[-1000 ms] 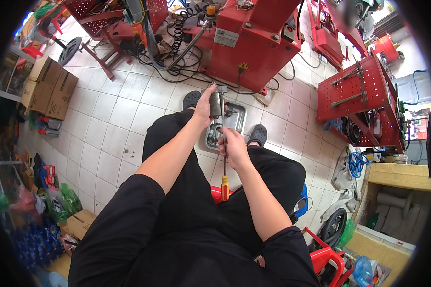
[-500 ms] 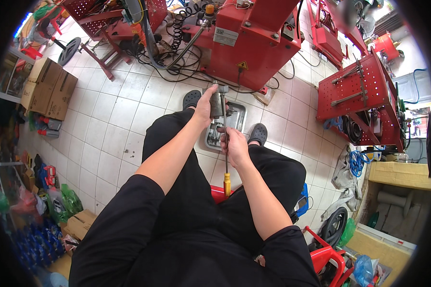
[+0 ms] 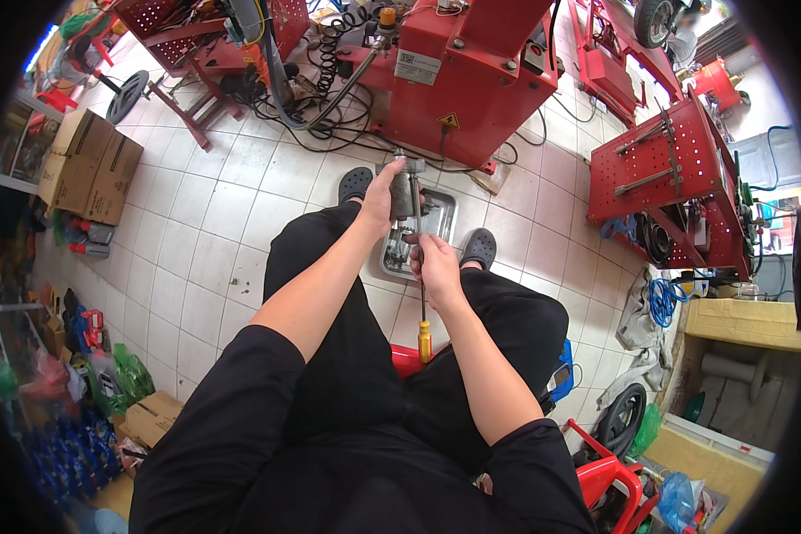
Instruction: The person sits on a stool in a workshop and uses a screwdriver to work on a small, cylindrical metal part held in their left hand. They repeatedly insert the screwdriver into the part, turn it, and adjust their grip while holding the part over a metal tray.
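Note:
My left hand [image 3: 380, 196] is wrapped round a grey metal cylindrical part [image 3: 402, 198] with a wider end at the top, held upright above the floor. Closed on the thin shaft of a long screwdriver [image 3: 424, 342] is my right hand [image 3: 436, 272]; its yellow handle hangs toward me, and the shaft runs up along the right side of the part. Where the tip rests is too small to tell. Below both hands, a shallow metal tray [image 3: 451, 216] sits on the tiles between my feet, with small metal pieces inside, partly hidden.
A red machine [image 3: 467, 89] with hoses and cables stands ahead. At the right is a red perforated tool stand [image 3: 636, 173]; a cardboard box [image 3: 93, 169] is at the left. Red plastic seating [image 3: 610, 485] and a black wheel [image 3: 621, 420] lie at the lower right.
The right hand and screwdriver have shifted very slightly, and the yellow handle has turned a little. The left hand keeps the metal part in nearly the same place.

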A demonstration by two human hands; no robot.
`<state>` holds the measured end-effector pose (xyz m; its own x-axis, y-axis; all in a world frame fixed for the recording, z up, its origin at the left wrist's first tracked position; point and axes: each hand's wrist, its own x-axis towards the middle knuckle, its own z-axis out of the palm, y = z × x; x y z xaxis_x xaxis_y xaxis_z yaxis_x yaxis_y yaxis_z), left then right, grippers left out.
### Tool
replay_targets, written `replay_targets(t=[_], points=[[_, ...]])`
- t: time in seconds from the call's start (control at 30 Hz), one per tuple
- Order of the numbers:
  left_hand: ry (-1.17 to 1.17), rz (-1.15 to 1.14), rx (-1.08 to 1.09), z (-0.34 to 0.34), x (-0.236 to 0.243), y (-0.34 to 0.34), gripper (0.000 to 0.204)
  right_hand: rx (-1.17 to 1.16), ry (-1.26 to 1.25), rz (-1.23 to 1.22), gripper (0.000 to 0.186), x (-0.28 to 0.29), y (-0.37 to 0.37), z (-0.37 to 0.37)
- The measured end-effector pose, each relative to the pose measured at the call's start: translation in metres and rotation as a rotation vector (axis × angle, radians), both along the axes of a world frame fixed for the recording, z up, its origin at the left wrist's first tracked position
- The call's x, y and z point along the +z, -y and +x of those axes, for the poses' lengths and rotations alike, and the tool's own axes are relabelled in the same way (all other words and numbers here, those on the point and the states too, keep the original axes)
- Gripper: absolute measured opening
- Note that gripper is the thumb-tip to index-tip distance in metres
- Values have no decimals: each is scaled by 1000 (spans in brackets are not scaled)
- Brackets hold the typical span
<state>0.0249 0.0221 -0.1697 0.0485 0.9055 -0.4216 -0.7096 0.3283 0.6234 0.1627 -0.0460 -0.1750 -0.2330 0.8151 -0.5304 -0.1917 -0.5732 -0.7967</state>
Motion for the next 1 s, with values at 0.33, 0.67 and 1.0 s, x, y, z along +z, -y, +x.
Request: replay_targets(t=[0.33,0.67,1.0], points=[[-51,41,-58,-1,-5,-1,41,-33,173,108,20,19,3,-8],[-26,40,-42,-1,-6,1,42,-17,287,178,24,19,1,-6],[7,55,-37,0,-4,2,40,-11,248,149,23,7,-3,-4]])
